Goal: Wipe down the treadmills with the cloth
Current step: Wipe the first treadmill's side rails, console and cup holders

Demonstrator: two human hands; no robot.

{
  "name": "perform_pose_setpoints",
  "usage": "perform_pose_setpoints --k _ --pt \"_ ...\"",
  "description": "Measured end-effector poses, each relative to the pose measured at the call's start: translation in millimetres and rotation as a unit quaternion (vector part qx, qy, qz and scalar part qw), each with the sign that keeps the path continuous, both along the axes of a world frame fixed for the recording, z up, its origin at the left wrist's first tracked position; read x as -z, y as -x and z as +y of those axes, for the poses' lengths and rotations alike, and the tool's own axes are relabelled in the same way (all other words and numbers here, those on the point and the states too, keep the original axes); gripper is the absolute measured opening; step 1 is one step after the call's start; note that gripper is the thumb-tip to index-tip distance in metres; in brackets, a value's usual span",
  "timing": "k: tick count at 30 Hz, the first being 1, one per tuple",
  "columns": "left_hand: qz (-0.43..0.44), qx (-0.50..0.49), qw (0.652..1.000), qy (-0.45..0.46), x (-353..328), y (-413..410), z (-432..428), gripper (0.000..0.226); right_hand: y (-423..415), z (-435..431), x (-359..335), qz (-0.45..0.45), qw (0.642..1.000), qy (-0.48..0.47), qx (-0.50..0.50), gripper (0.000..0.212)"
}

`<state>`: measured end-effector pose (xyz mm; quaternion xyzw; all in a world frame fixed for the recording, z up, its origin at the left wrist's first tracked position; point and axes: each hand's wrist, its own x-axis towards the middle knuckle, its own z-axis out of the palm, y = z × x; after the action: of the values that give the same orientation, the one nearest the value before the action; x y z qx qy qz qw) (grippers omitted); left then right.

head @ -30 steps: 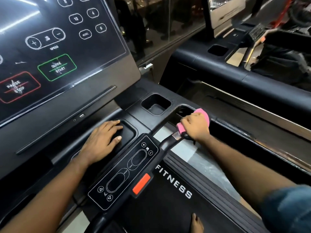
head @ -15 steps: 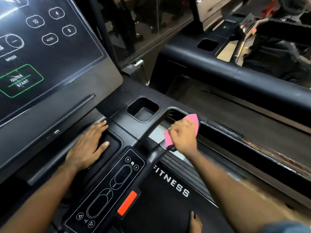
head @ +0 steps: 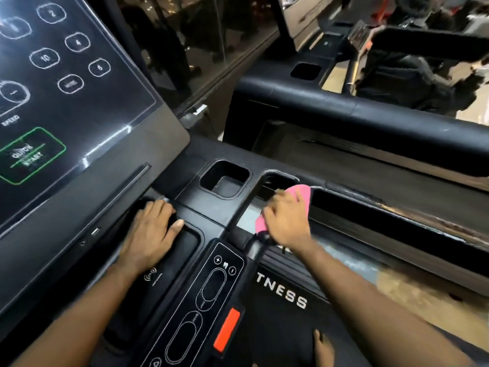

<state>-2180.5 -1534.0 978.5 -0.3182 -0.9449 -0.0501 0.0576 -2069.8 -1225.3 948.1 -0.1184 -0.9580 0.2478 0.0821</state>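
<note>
Right hand [head: 287,221] clamps the soft pink cloth [head: 304,193] onto the curved black handlebar [head: 242,207]!

Fingers curl round the fabric, and pink shows past the knuckles at the far end and under the palm at the near end, just right of the square black cup holder [head: 225,178]. The left hand [head: 150,234] lies flat with fingers straight, gripping nothing, on the shallow black tray [head: 188,242] left of the bar. Nearer, the long black keypad panel [head: 211,295] carries a red-orange tab [head: 226,329]. To its right, a bare foot [head: 324,348] stands on the dark belt [head: 281,321] lettered "TNESS". Far left, the glossy black touchscreen [head: 79,102] shows a green QUICK START box. Far right stands a second black treadmill [head: 370,115].
</note>
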Motion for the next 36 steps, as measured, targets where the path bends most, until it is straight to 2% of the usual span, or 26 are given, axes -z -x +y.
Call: perform_pose_setpoints --k 3,5,10,14,19,22,24,26,28,29,32,34,35,36 --pt "0.009 0.006 1.000 0.025 6 0 2 0.049 32 24 -12 -0.169 0.979 -0.055 0.096 0.047" --pt "0.006 0.021 1.000 0.012 9 1 -1 0.050 34 7 -17 -0.208 0.970 -0.031 0.124 0.058" --pt "-0.006 0.030 1.000 -0.003 5 1 1 0.050 -24 -65 -10 -0.097 0.982 0.074 0.141 0.073" --pt "-0.003 0.026 1.000 0.005 6 1 0 0.049 -7 -52 -11 -0.127 0.975 0.073 0.165 0.074" --pt "-0.007 0.023 1.000 0.001 3 -2 -1 0.048 36 -7 -22 -0.191 0.950 0.086 0.233 0.089" --pt "-0.005 0.023 1.000 0.001 2 -1 0 0.047 25 -30 -18 -0.149 0.954 0.088 0.243 0.089" --pt "-0.008 0.022 1.000 0.004 1 -2 1 0.047 3 -61 -8 -0.078 0.961 0.083 0.250 0.086" --pt "-0.001 0.020 1.000 0.005 0 -1 2 0.048 -11 -79 -5 -0.010 0.947 0.182 0.264 0.085" --pt "-0.002 0.021 1.000 0.004 1 -1 3 0.048 -8 -68 -9 0.032 0.899 0.312 0.306 0.086" --pt "-0.001 0.021 1.000 0.001 2 -1 3 0.048 -2 -57 -8 0.047 0.858 0.378 0.344 0.084" --pt "0.006 0.020 1.000 -0.007 2 -1 4 0.049 19 -21 5 0.082 0.700 0.557 0.441 0.060" --pt "0.006 0.022 1.000 -0.007 2 0 5 0.049 24 -6 15 0.141 0.587 0.670 0.431 0.034" --pt "0.007 0.026 1.000 -0.005 2 -1 6 0.048 22 -3 19 0.166 0.552 0.706 0.410 0.029" --pt "0.010 0.028 1.000 -0.004 2 -1 6 0.048 20 -3 20 0.181 0.538 0.727 0.386 0.032"
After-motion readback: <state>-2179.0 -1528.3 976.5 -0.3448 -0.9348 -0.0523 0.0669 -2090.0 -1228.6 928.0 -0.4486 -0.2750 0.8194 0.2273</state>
